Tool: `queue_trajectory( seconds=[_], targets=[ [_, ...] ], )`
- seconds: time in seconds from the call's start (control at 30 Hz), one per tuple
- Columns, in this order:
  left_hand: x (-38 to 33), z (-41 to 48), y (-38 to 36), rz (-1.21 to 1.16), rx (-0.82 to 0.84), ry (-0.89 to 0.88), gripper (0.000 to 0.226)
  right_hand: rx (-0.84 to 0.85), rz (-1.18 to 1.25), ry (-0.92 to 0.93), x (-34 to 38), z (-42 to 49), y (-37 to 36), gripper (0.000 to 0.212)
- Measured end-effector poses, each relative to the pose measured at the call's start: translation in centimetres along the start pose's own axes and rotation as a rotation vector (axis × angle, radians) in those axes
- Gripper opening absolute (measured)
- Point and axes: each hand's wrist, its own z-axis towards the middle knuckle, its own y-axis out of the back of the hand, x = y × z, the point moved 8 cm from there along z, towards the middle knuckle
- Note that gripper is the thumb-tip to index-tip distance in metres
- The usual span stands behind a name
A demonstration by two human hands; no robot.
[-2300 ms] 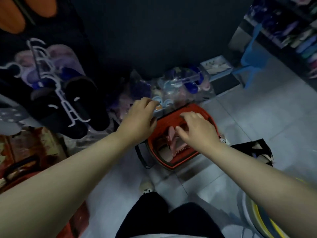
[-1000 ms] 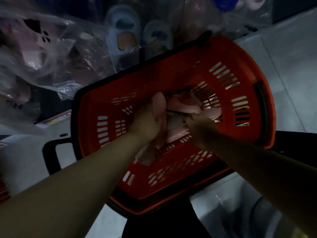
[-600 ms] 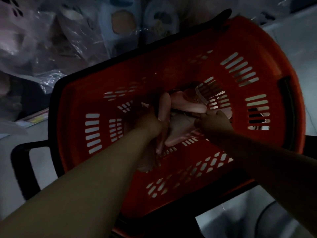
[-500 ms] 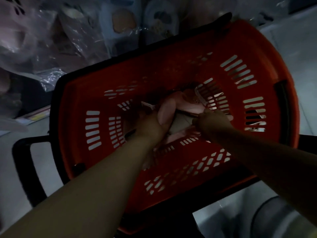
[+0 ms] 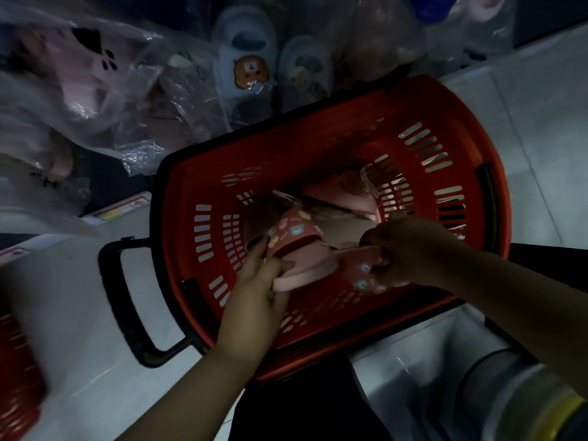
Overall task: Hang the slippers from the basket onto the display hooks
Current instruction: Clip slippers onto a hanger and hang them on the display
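A red plastic basket (image 5: 318,144) with a black handle (image 5: 121,300) stands on the pale tiled floor. Inside it my left hand (image 5: 257,281) grips a pink slipper (image 5: 299,246) with small cartoon prints on its strap. My right hand (image 5: 404,249) grips a second pink slipper (image 5: 362,268) right beside the first. More pink slippers (image 5: 346,198) lie deeper in the basket. No display hooks are in view.
Clear plastic bags of slippers (image 5: 105,90) pile up behind the basket, with a pair of light blue bear slippers (image 5: 245,65) among them. A red object (image 5: 16,374) sits at the left edge. A round container (image 5: 525,396) stands at the lower right.
Both hands have risen within the basket, each bringing up a pink slipper; the printed straps now face the camera. The view has pulled back slightly.
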Motion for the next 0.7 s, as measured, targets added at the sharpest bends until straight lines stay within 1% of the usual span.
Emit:
queue_trajectory(
  seconds=[0.07,0.13,0.2,0.23,0.27,0.3,0.33,0.37,0.43,0.5,0.57,0.63,0.7],
  targets=[
    [0.3,-0.2,1.4,0.052,-0.009,-0.020,0.023,0.058,0.052,0.008,0.2,0.1,0.5,0.050],
    [1.5,-0.3,2.0,0.122,0.016,-0.028,0.027,0.130,0.060,0.012,0.3,0.7,0.5,0.044],
    [2.7,-0.2,1.9,0.165,0.101,-0.004,0.028,0.190,0.060,-0.024,-0.3,1.7,-0.1,0.043],
    [3.2,-0.3,1.5,0.162,0.167,0.027,0.033,0.199,0.068,-0.049,-0.8,2.3,-0.4,0.045],
    [3.8,-0.6,0.6,0.221,0.272,0.071,0.038,0.198,0.080,-0.070,-1.4,3.0,-0.8,0.047],
    [3.6,-0.7,0.0,0.382,0.368,0.075,0.041,0.196,0.099,-0.087,-1.9,3.6,-1.1,0.050],
    [3.6,-0.7,-0.4,0.557,0.419,0.080,0.042,0.200,0.114,-0.101,-2.4,4.1,-1.5,0.051],
    [3.2,-0.8,-0.7,0.680,0.446,0.034,0.042,0.206,0.119,-0.116,-2.8,4.4,-2.0,0.052],
    [2.6,-0.2,-1.2,0.763,0.466,0.004,0.041,0.196,0.046,-0.157,-3.1,5.0,-2.9,0.053],
    [2.6,0.3,-1.6,0.823,0.515,0.013,0.038,0.142,-0.083,-0.198,-2.7,5.7,-4.0,0.058],
    [3.0,0.8,-2.0,0.818,0.594,0.051,0.041,0.090,-0.128,-0.267,-1.9,6.0,-5.4,0.067],
    [3.5,0.9,-2.1,0.749,0.705,0.166,0.050,0.036,-0.107,-0.348,-1.8,6.1,-6.8,0.079],
    [4.4,0.7,-2.3,0.638,0.802,0.285,0.055,-0.004,-0.025,-0.423,-2.3,5.8,-7.9,0.085]
  ],
)
